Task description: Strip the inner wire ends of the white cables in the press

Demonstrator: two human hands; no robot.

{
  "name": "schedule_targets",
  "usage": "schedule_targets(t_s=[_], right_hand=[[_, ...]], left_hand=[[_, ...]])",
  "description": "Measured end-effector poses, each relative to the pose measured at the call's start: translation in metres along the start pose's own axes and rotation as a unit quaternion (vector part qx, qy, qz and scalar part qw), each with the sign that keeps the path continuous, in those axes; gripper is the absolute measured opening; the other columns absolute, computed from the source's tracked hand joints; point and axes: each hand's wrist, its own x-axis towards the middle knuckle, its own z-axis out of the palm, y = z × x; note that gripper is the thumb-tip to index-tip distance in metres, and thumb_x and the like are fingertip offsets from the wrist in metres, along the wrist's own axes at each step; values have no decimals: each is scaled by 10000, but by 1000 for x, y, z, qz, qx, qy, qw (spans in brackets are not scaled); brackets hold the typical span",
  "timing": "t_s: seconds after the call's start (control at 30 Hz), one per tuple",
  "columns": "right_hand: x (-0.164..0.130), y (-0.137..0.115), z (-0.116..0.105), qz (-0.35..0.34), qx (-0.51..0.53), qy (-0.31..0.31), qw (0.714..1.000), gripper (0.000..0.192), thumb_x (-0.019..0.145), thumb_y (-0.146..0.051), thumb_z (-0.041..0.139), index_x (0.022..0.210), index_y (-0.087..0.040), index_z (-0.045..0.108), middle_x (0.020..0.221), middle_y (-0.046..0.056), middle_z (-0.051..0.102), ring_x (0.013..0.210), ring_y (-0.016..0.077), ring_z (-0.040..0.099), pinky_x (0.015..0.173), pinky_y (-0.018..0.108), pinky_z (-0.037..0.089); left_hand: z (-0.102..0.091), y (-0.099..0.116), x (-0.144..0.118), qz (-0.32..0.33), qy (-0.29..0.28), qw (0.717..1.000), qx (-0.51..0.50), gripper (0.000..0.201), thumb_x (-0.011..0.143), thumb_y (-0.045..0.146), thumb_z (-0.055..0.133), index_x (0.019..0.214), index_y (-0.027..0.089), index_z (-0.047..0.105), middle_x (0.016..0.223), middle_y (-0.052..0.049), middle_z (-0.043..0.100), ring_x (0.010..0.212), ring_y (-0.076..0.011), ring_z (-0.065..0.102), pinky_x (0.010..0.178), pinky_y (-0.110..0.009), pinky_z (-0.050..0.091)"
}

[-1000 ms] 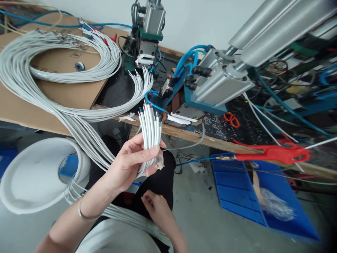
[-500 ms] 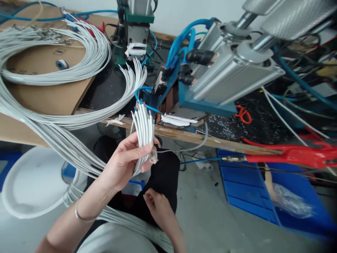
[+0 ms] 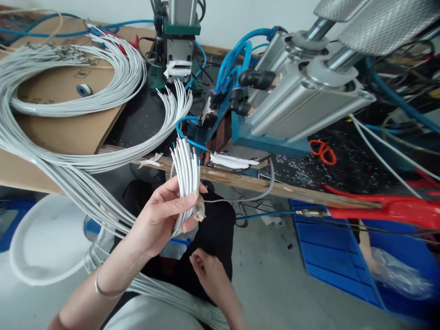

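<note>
My left hand [image 3: 158, 220] grips a bundle of white cables [image 3: 186, 174] upright, their stripped ends with red and green cores pointing up just below the bench edge. The cables trail down from the fist across my lap. My right hand [image 3: 210, 274] rests low near my lap with fingers curled on the white cables lying there; its grip is partly hidden. A bracelet sits on my left wrist.
More white cables [image 3: 68, 91] coil on cardboard [image 3: 65, 126] at the left. A pneumatic machine with blue hoses [image 3: 295, 101] stands on the wooden bench edge [image 3: 275, 185]. Orange scissors [image 3: 321, 151], a red tool [image 3: 385, 208], a blue bin [image 3: 337, 256] and a white tub [image 3: 44, 243] surround me.
The view has shifted slightly; my left hand still holds the cable bundle at the same height. My right hand has moved a little lower and to the right.
</note>
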Motion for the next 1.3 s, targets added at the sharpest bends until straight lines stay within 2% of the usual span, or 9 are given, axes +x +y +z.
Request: schedule_targets(t_s=[0.1,0.2,0.3,0.43,0.57,0.7,0.8,1.13,1.3], right_hand=[[1,-3,-3,-18,53,11,998,296,1009,-373,494,800,-212,628,711,59,717,700,235,725,663,289,493],[3,-21,-22,-51,125,31,990,424,1042,-500,448,839,-198,667,775,75,753,718,218,743,643,266,545],[2,-56,-59,-78,227,136,961,458,1019,-571,518,891,-184,726,821,87,764,728,203,728,658,261,573],[2,-110,-107,-153,318,254,900,299,935,-509,710,969,-220,779,802,41,742,658,146,656,591,211,541],[12,-139,-128,-248,340,224,879,175,915,-412,761,946,-245,801,756,1,708,598,98,568,530,186,460],[19,-140,-135,-287,354,171,873,119,917,-328,763,871,-223,793,704,-14,671,564,80,524,500,185,418],[18,-135,-139,-299,348,168,873,93,920,-288,752,870,-220,791,704,-15,670,569,78,527,498,186,412],[13,-141,-142,-293,328,189,878,83,827,-202,819,775,-194,756,677,-21,664,555,80,539,503,195,430],[8,-132,-150,-243,333,139,900,227,847,-300,778,702,-173,658,649,-20,605,519,77,504,458,192,398]], left_hand=[[-1,-4,2,-4,5,1000,20,118,888,241,778,970,158,762,700,6,591,487,-48,506,472,-168,330],[-2,-9,0,-13,19,998,51,128,890,268,779,954,160,753,714,10,598,470,-45,513,469,-171,347],[-4,-15,-5,-20,28,995,98,168,885,308,790,937,156,742,757,10,589,469,-31,482,464,-175,319],[-4,-20,-10,-24,24,986,161,226,908,381,775,943,163,726,700,37,507,480,-24,353,452,-180,230],[2,-22,-12,-29,29,977,211,299,902,449,774,958,161,718,632,74,407,476,-27,236,430,-176,178],[10,-24,-11,-26,87,966,241,368,833,498,828,883,151,715,623,76,371,525,-42,204,446,-171,149],[12,-27,-10,-18,92,960,262,359,834,481,832,824,146,703,611,74,365,530,-46,202,453,-181,141],[16,-25,-8,-60,104,957,266,419,818,550,819,793,145,715,571,77,368,497,-41,180,471,-223,125],[11,-24,-11,-56,110,938,324,447,831,579,789,782,151,671,603,61,381,547,-74,232,500,-251,163]])
